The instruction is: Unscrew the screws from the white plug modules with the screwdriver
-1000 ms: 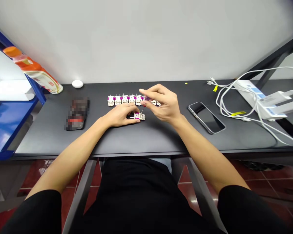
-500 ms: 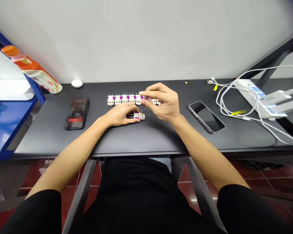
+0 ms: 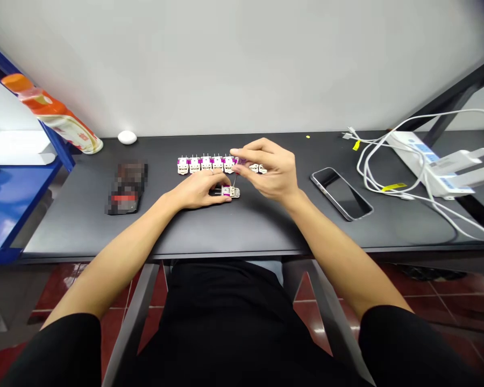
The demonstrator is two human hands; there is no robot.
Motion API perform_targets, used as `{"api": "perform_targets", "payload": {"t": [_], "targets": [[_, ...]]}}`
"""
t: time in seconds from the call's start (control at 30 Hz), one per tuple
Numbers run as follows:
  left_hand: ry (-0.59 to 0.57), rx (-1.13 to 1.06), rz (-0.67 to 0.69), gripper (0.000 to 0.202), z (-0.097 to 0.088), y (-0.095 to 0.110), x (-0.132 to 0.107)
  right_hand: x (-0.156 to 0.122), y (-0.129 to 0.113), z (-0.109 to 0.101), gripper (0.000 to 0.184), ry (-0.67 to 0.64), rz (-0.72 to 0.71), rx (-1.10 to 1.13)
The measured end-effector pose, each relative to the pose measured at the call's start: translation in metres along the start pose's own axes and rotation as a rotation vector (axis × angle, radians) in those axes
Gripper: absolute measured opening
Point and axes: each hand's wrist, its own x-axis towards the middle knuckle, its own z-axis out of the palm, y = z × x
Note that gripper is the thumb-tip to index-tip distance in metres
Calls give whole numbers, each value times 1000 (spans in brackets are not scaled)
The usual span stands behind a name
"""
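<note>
My left hand (image 3: pixel 201 189) rests on the dark tabletop, thumb and fingers closed around a small white-and-purple component (image 3: pixel 230 191) with thin metal prongs. Above it, my right hand (image 3: pixel 269 167) pinches a small screwdriver (image 3: pixel 236 178) with a purple-tinted handle, mostly hidden by the fingers. Its thin shaft points down onto the component's right part. Behind both hands stands a row of similar white-and-purple components (image 3: pixel 206 164), several of them side by side; my right hand covers part of the row's right end.
A smartphone (image 3: pixel 341 193) lies to the right, near white cables (image 3: pixel 367 161) and a white power strip (image 3: pixel 427 161). On the left are a blurred dark object (image 3: pixel 127 188), a white oval object (image 3: pixel 127 137) and an orange-capped bottle (image 3: pixel 54 115). A wall rises behind the table (image 3: pixel 84 231).
Almost nothing differs. My right hand has shifted very slightly at the screwdriver; my left hand and the component it holds stay in place.
</note>
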Motion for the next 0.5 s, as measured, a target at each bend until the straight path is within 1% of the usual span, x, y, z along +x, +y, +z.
{"api": "perform_targets", "payload": {"t": [0.17, 0.27, 0.37, 0.43, 0.5], "targets": [[20, -18, 18, 38, 1, -1, -1, -1, -5, -2, 40, -70, 29, 41], [10, -17, 14, 39, 1, -2, -1, -1, -6, -4, 36, -99, 30, 12], [7, -16, 7, 40, 1, -2, 0, -1, -2, -4, 30, -80, 11, -31], [14, -16, 8, 40, 1, -2, 0, 0, 1, -4, 30, -49, 6, -34], [17, -16, 11, 40, 1, -2, 0, 0, 2, -4, 33, -47, 13, -31]]}}
